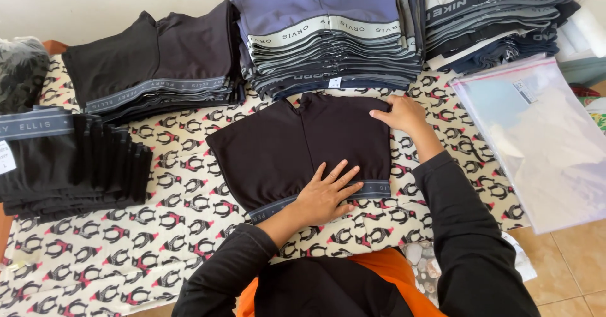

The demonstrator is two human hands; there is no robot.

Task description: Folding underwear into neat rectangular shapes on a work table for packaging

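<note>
A pair of black boxer briefs [287, 146] with a grey waistband lies flat on a patterned cloth [107, 247] in the middle of the view. My left hand [325, 196] rests flat on the waistband, fingers spread. My right hand [404, 115] presses on the garment's upper right corner, at the leg end. Neither hand holds anything up.
Stacks of folded underwear surround the spot: black ones at left [69, 165] and back left [158, 64], a blue and grey stack [328, 39] at the back, a grey and dark stack [492, 20] at back right. Clear plastic bags [543, 140] lie at right over a tiled floor [568, 266].
</note>
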